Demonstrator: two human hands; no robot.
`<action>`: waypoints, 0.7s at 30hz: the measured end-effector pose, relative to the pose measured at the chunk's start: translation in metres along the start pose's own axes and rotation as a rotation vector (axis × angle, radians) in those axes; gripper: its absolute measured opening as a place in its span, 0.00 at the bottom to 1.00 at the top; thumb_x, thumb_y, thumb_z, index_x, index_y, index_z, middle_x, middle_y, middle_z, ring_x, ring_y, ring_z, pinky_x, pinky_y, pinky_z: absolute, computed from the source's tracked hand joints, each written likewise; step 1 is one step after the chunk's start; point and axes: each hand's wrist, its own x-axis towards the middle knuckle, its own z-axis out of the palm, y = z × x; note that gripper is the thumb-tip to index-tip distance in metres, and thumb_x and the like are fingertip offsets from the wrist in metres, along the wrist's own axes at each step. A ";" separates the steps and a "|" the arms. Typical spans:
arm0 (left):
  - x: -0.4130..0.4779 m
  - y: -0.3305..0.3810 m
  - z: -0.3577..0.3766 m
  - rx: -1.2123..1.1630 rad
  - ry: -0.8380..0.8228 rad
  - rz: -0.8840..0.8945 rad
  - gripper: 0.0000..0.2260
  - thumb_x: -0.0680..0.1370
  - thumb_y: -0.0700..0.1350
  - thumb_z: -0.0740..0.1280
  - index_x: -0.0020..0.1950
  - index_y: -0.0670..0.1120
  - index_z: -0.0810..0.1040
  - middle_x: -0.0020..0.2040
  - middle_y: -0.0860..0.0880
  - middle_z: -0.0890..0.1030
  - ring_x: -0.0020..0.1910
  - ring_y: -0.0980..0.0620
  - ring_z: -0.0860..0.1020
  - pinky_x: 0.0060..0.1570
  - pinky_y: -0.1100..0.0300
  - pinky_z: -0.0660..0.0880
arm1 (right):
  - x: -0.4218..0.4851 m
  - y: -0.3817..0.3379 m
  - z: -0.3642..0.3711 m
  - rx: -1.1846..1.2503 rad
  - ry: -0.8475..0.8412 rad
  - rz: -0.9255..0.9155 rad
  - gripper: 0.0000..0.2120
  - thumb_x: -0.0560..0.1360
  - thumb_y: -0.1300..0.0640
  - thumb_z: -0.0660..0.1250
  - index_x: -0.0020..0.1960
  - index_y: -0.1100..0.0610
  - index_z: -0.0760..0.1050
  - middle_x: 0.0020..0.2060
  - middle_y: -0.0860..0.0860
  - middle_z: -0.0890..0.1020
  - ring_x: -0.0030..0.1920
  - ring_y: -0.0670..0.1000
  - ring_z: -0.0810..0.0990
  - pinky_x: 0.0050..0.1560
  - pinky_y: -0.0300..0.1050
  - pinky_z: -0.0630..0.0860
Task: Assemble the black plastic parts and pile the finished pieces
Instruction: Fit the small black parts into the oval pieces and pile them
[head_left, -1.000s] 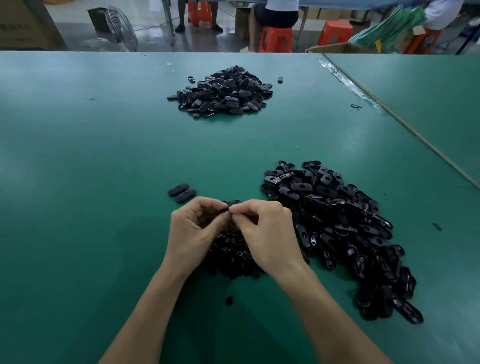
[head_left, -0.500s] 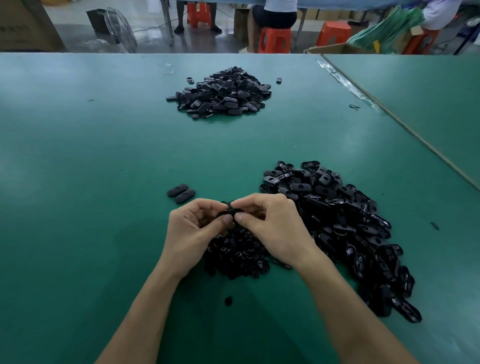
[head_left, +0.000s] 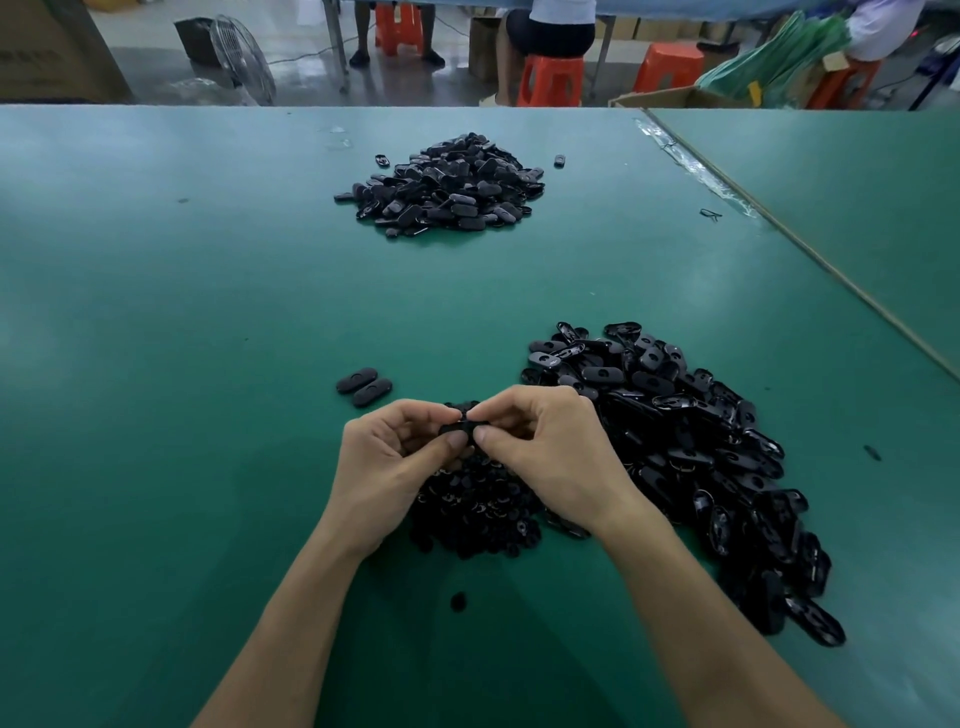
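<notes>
Now | left hand (head_left: 395, 467) and right hand (head_left: 550, 457) meet low over the green counter (head_left: 208, 312), forearms converging, fingers curled | both pinch one matte black part (head_left: 460, 428) between thumbs and forefingers | below: heap of small rounded bits (head_left: 472, 514) | right: glossy oval shells (head_left: 675, 441) | left: two matte ovals (head_left: 363, 387) | far: pile (head_left: 447, 187)

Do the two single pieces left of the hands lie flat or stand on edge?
Flat: both pieces show their broad faces upward.
</notes>
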 end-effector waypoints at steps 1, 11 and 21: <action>0.000 0.000 0.000 0.001 0.008 -0.006 0.06 0.68 0.40 0.75 0.44 0.48 0.86 0.42 0.43 0.86 0.40 0.49 0.85 0.42 0.63 0.81 | -0.001 0.000 0.001 -0.020 0.016 -0.018 0.07 0.74 0.62 0.74 0.49 0.52 0.85 0.39 0.45 0.86 0.40 0.39 0.83 0.44 0.29 0.76; 0.001 -0.002 0.001 -0.033 0.077 -0.035 0.10 0.68 0.41 0.75 0.48 0.42 0.82 0.41 0.42 0.86 0.38 0.50 0.85 0.41 0.62 0.81 | -0.006 0.003 0.014 -0.342 0.168 -0.336 0.06 0.76 0.60 0.73 0.52 0.56 0.86 0.43 0.51 0.79 0.47 0.51 0.78 0.49 0.48 0.79; 0.002 -0.003 0.001 -0.008 0.071 -0.013 0.09 0.73 0.31 0.73 0.48 0.43 0.84 0.43 0.44 0.87 0.41 0.51 0.86 0.42 0.64 0.81 | -0.005 -0.001 0.019 -0.244 0.140 -0.144 0.08 0.75 0.62 0.69 0.50 0.52 0.80 0.40 0.45 0.79 0.40 0.43 0.76 0.45 0.40 0.76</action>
